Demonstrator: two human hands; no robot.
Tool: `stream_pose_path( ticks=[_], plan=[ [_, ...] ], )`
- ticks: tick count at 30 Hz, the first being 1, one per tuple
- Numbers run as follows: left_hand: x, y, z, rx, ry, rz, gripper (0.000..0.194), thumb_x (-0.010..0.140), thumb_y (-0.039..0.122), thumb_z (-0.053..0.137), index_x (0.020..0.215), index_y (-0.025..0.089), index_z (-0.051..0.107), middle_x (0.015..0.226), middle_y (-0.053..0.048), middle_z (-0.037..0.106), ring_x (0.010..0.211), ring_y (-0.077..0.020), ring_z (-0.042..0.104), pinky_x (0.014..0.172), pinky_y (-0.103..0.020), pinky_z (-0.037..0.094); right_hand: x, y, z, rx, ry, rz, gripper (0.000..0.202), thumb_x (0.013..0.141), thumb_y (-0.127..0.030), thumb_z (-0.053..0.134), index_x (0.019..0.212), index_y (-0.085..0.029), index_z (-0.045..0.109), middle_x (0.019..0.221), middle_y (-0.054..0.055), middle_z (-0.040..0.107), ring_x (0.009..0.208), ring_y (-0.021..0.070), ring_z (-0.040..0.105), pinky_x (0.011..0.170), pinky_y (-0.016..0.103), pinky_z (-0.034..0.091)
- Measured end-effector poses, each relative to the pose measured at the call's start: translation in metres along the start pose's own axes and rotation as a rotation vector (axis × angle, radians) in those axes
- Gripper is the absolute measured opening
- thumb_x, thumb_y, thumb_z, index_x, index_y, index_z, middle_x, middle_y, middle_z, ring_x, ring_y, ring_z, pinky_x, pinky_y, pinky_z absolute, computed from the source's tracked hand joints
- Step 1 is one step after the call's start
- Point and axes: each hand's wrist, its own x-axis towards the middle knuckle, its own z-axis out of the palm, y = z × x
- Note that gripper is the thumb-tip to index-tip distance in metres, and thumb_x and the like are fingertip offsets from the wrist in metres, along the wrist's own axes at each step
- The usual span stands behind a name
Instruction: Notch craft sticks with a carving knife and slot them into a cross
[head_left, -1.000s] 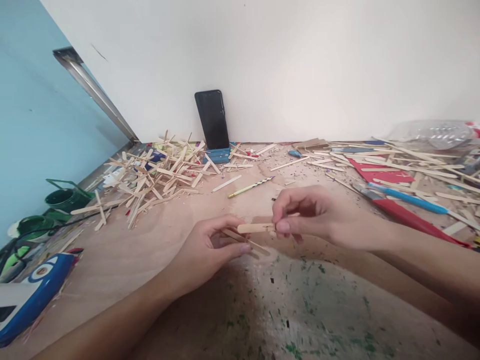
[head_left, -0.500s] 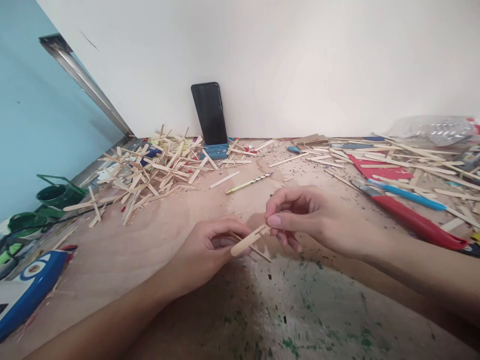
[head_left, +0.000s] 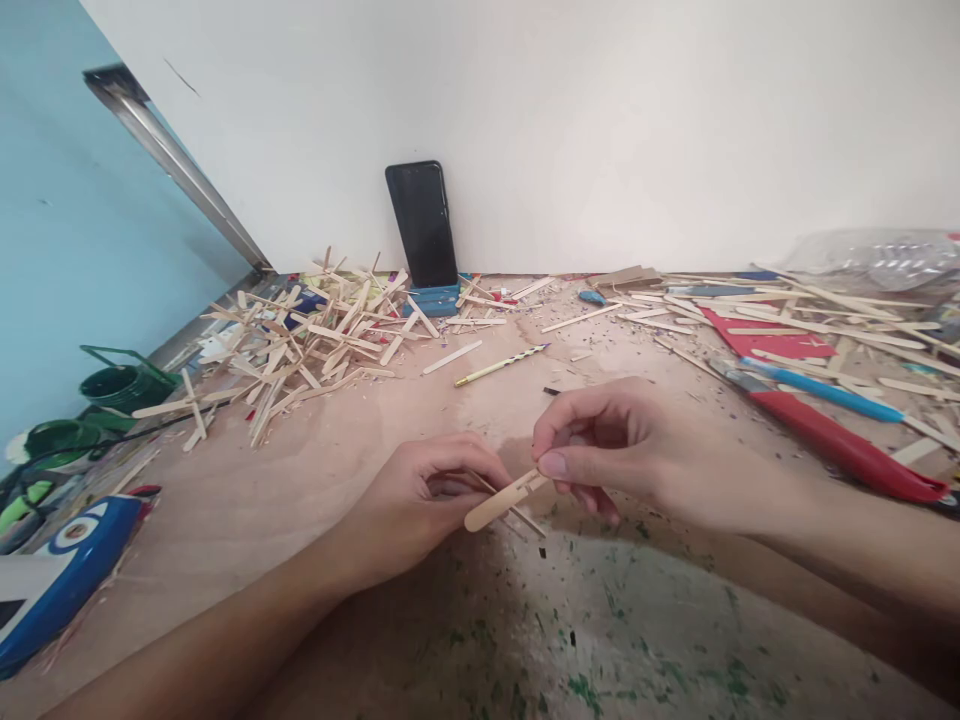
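Observation:
My right hand (head_left: 615, 445) pinches one end of a notched wooden stick (head_left: 491, 508) between thumb and fingertips. The stick slants down to the left, its rounded end near my left thumb. My left hand (head_left: 427, 500) is closed around a second, thinner-looking stick (head_left: 529, 522), which crosses behind the notched one and points down to the right. Its far end is hidden in my left fingers. Whether the two sticks touch cannot be made out.
A pile of crossed sticks (head_left: 330, 335) lies back left, beside a phone (head_left: 421, 225) on a blue stand (head_left: 433, 300). A patterned pencil (head_left: 502, 366) lies mid-table. Loose sticks, a red-handled tool (head_left: 847, 445) and a blue pen-like tool (head_left: 825, 390) are at right.
The notched stick and my right fingertips have shifted slightly downward. A small dark piece now shows behind my right hand. The whole view has moved a little.

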Motion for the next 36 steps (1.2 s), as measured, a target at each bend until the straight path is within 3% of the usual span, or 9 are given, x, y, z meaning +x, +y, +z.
stream_pose_path(
  ticks=[10,17,21,28,32,36],
  plan=[
    [-0.001,0.001,-0.001,-0.002,0.001,-0.019,0.002,0.083,0.022,0.085,0.085,0.022,0.087,0.089,-0.002,0.075,0.077,-0.0135,0.071,0.069,-0.019,0.055,-0.006,-0.002,0.008,-0.29,0.106,-0.164,0.015,0.094,-0.019,0.07,0.08,-0.02,0.076,0.056,-0.004,0.059,0.049,0.009,0.049,0.041,0.021,0.033],
    [-0.003,-0.002,-0.003,0.038,-0.018,0.009,0.002,0.084,0.023,0.086,0.086,0.022,0.087,0.091,-0.003,0.078,0.083,-0.0152,0.072,0.073,-0.02,0.057,-0.005,-0.001,0.013,-0.319,0.154,-0.208,0.016,0.091,-0.012,0.07,0.079,-0.02,0.078,0.06,-0.004,0.064,0.052,0.0089,0.052,0.045,0.021,0.036],
    [-0.002,-0.003,-0.005,0.067,-0.046,0.038,0.002,0.085,0.02,0.085,0.086,0.021,0.087,0.089,-0.004,0.08,0.084,-0.0151,0.073,0.075,-0.02,0.058,-0.004,-0.003,0.013,-0.207,0.023,-0.087,0.014,0.091,-0.013,0.069,0.081,-0.018,0.077,0.058,-0.005,0.062,0.049,0.0098,0.053,0.045,0.022,0.04],
    [-0.001,-0.004,-0.005,0.096,-0.048,0.095,0.007,0.084,0.018,0.087,0.09,0.021,0.088,0.091,-0.003,0.08,0.084,-0.0151,0.074,0.075,-0.02,0.059,-0.005,-0.008,0.013,-0.445,0.083,-0.184,0.02,0.092,-0.006,0.066,0.087,-0.016,0.083,0.056,-0.007,0.061,0.049,0.0076,0.049,0.051,0.023,0.037],
    [-0.001,-0.005,-0.005,0.12,-0.074,0.109,0.006,0.086,0.017,0.084,0.086,0.021,0.089,0.09,-0.004,0.08,0.082,-0.0136,0.073,0.074,-0.018,0.056,-0.006,-0.009,0.016,-0.493,0.057,-0.109,0.021,0.085,-0.003,0.068,0.081,-0.017,0.083,0.063,-0.005,0.068,0.054,0.0089,0.05,0.049,0.024,0.035],
    [-0.001,-0.005,-0.005,0.121,-0.071,0.121,0.007,0.082,0.018,0.088,0.087,0.022,0.09,0.091,-0.004,0.081,0.083,-0.0147,0.074,0.075,-0.02,0.056,-0.009,-0.007,0.022,-0.516,0.114,-0.186,0.02,0.09,-0.008,0.068,0.084,-0.019,0.084,0.072,-0.002,0.075,0.065,0.0119,0.061,0.058,0.025,0.043]
  ],
)
